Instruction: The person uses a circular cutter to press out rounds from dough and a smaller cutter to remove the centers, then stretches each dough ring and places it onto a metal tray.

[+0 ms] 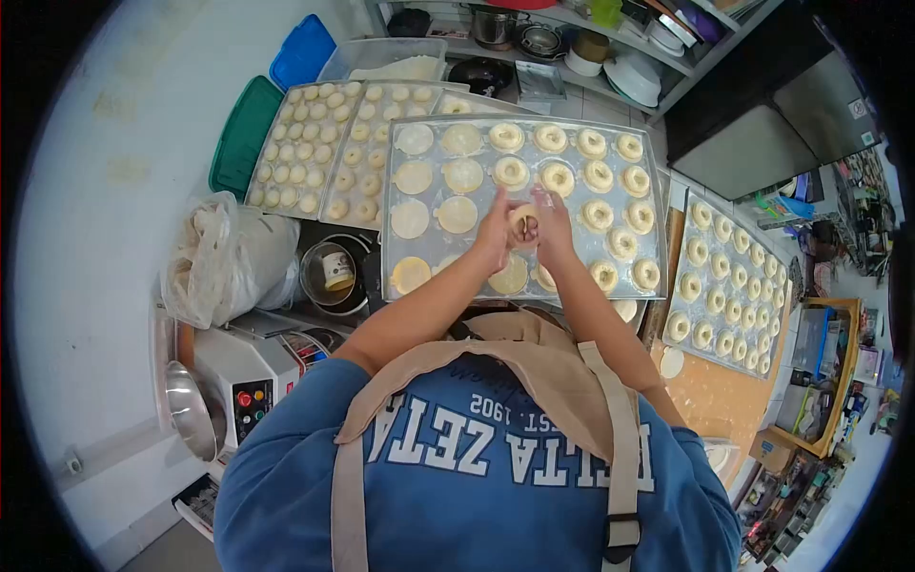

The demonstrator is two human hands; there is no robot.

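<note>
**A:** Both hands are up over the middle tray (436,196), and there's the dough (523,226), caught right between them!

**B:** Left hand (496,234) is pinching it from one side, and the right hand (554,224) has its fingers closed on the other. It's held just above the tray, not resting on it.

**A:** Which spot on the tray?

**B:** Near the centre, towards the near edge. Flat discs (463,174) lie on the left half and rings (598,175) fill the right half.

**A:** Pan out for me.

**B:** A second tray (670,276) packed with rings sits to the right on a wooden counter (710,400). Far trays (331,143) to the left carry small balls (297,151). A tied plastic bag (224,257) slumps by the white wall, with a mixer (238,391) close beside it. Up top, a shelf (572,59) holds pots and bowls.

**A:** And the dough itself?

**B:** Pale and cream-coloured, like the rings around it. It's small, with a dark gap showing at its middle. The fingers cover much of it, so I can't make out its full shape.
</note>
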